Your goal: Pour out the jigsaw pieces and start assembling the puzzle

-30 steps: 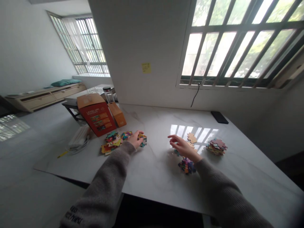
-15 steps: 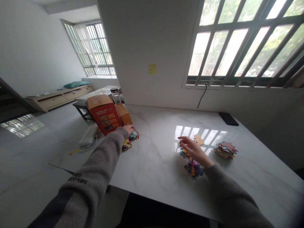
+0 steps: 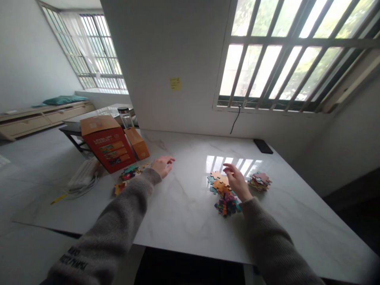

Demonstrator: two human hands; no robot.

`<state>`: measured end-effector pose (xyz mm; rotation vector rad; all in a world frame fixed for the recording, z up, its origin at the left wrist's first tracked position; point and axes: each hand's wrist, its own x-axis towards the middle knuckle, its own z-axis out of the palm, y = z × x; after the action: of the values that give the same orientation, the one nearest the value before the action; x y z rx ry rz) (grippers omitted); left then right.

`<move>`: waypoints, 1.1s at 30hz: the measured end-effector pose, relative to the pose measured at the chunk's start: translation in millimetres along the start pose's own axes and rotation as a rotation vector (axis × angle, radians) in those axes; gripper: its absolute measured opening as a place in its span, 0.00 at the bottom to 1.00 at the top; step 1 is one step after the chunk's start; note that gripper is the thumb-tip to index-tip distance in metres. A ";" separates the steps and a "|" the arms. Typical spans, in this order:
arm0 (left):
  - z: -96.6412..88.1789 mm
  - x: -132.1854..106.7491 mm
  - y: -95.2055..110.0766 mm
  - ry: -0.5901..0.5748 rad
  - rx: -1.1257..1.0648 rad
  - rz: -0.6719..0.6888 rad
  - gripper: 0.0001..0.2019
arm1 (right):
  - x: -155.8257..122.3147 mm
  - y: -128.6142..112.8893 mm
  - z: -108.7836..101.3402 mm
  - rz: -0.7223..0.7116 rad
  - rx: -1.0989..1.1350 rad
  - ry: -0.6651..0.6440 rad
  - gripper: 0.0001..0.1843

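Foremost, at 1 o'clock, the right hand (image 3: 236, 180), open with fingers loosely curved and holding nothing, hovers over loose jigsaw pieces (image 3: 219, 182), just behind a multicoloured heap of pieces (image 3: 227, 206). At 11 o'clock, the left hand (image 3: 162, 166), open and empty, sits just beside a scattered pile of pieces (image 3: 129, 173). Farther, at 2 o'clock: a stacked pile of pieces (image 3: 259, 182). At 10 o'clock: a red puzzle box (image 3: 107, 144). Risk: a grey knit sleeve (image 3: 118, 213) dragged across the marble tabletop (image 3: 184, 229) could mix the piles or sweep pieces over the edge

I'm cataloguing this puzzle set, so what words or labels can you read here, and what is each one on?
"LEVEL UP": on the front of the red cardboard box; the word below it is too blurred to read.
Dark lettering on the grey left sleeve: too blurred to read.
Writing on the yellow sticky note: too small to read.
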<state>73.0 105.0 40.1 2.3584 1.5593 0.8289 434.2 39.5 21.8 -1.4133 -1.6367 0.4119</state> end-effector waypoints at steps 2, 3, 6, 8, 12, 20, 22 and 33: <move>28.3 -6.1 31.6 -0.070 -0.061 0.078 0.15 | -3.3 6.3 4.5 -0.057 -0.184 -0.060 0.17; 43.1 -9.5 46.0 -0.103 -0.085 0.108 0.15 | -4.8 9.1 7.0 -0.081 -0.275 -0.073 0.16; 82.1 -18.9 78.7 -0.169 -0.131 0.159 0.15 | -7.3 13.5 15.8 -0.092 -0.452 -0.100 0.16; 98.9 -22.7 90.5 -0.179 -0.134 0.180 0.14 | -5.7 12.9 22.2 -0.076 -0.517 -0.141 0.16; 108.9 -24.4 94.9 -0.113 -0.142 0.164 0.12 | 3.0 5.8 32.5 -0.025 -0.623 -0.241 0.13; 107.1 -25.0 92.9 -0.028 -0.353 0.189 0.11 | 9.0 -5.6 36.3 -0.064 -0.632 -0.307 0.11; 107.4 -25.2 93.7 -0.036 -0.427 0.133 0.11 | 10.7 -1.7 34.8 -0.028 -0.560 -0.252 0.13; 111.2 -18.5 96.9 -0.223 -1.174 -0.152 0.22 | -3.5 -27.7 37.0 -0.064 0.410 -0.343 0.17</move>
<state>204.6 62.7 -14.3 1.3805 0.7574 1.0006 387.8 39.3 21.1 -1.0185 -1.7342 0.9355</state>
